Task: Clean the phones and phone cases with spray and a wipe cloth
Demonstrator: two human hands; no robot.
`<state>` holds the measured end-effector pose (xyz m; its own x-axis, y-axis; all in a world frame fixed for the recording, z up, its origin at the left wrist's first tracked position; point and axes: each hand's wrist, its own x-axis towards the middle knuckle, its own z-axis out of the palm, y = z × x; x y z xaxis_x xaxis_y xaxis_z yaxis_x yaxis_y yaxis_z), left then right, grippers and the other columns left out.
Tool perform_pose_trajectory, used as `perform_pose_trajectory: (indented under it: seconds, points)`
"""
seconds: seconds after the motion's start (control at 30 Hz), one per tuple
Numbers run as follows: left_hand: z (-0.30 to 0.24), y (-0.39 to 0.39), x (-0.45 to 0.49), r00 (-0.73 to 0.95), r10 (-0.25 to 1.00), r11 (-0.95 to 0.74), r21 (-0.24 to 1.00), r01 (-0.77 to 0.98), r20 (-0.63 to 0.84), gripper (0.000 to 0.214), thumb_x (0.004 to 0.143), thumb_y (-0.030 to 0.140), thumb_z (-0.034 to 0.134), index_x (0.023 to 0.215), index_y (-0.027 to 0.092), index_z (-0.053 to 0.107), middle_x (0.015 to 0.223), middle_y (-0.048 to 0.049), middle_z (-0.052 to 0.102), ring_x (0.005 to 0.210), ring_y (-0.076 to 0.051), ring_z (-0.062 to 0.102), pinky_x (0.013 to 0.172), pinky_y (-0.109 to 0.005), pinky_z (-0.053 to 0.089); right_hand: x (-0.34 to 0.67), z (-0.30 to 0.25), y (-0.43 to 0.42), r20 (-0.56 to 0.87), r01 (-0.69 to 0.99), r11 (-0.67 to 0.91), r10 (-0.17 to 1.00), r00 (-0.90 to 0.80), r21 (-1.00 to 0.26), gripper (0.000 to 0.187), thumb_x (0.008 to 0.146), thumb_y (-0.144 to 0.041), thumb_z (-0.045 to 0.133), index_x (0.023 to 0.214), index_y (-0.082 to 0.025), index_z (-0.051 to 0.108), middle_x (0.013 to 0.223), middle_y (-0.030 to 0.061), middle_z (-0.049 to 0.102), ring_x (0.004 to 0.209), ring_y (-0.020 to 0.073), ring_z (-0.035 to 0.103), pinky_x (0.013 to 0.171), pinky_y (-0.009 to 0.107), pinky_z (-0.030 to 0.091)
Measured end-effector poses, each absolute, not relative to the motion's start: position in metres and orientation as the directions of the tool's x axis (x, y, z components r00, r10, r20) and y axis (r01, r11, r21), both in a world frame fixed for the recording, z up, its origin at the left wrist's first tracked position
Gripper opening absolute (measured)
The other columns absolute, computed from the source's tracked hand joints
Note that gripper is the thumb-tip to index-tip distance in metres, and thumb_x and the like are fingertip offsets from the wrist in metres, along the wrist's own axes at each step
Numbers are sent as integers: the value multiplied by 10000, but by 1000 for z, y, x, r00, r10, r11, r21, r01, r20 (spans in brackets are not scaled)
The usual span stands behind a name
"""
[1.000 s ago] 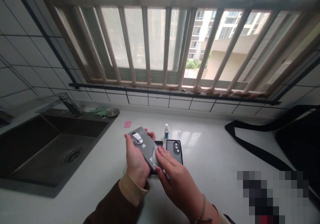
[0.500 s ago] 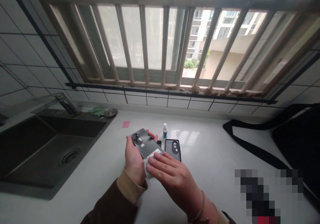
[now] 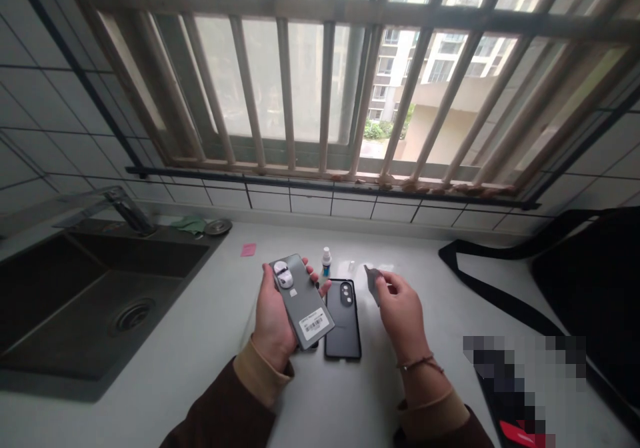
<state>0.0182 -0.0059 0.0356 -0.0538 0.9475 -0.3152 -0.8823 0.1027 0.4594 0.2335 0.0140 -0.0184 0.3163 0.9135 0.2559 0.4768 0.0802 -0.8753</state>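
My left hand (image 3: pixel 273 321) grips a grey phone (image 3: pixel 300 298) held back side up over the white counter (image 3: pixel 440 315), its camera bump at the far end and a white barcode sticker near my palm. My right hand (image 3: pixel 400 311) is lifted to the right of it and pinches a small thin grey wipe or film (image 3: pixel 373 283) between thumb and fingers. A black phone case (image 3: pixel 343 319) lies flat on the counter between my hands. A small white bottle with a blue label (image 3: pixel 326 261) stands just behind the phone.
A dark sink (image 3: pixel 95 295) with a tap (image 3: pixel 127 209) fills the left side. A pink slip (image 3: pixel 248 249) lies behind the phone. A black bag with a strap (image 3: pixel 575 281) takes up the right. A barred window (image 3: pixel 320 75) is ahead.
My right hand has left the back of the phone and moved right, carrying the small wipe. The barcode sticker on the phone now shows. The left hand holds the phone in place.
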Motion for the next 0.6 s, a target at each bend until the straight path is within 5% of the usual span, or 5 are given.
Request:
perform_pose_trajectory:
  seconds: [0.1,0.3,0.6]
  points:
    - [34,-10,24,4,955,152,477,-866,-298,624,1015,640,475,1174,93,731,979,-157,731,822,-259,711,902,-580,624,244,-31,27,98,316,-21,929,356,-949,514,918,-556,594,1117,-128,797,948,122,806,790,264,724,695,343,566]
    - [30,-15,31,58,954,212,527,-823,-293,607,1016,624,498,1183,91,735,1054,-181,735,840,-250,710,913,-557,627,245,-51,42,17,203,-51,948,317,-978,598,885,-547,599,1242,-100,772,976,133,811,673,231,714,562,311,572]
    - [26,-14,34,39,967,177,547,-818,-253,594,1012,642,498,1178,121,731,1021,-151,725,857,-239,699,915,-534,628,258,-69,58,28,307,-98,924,382,-947,690,894,-392,575,1483,-33,571,1221,217,762,983,282,775,839,372,630]
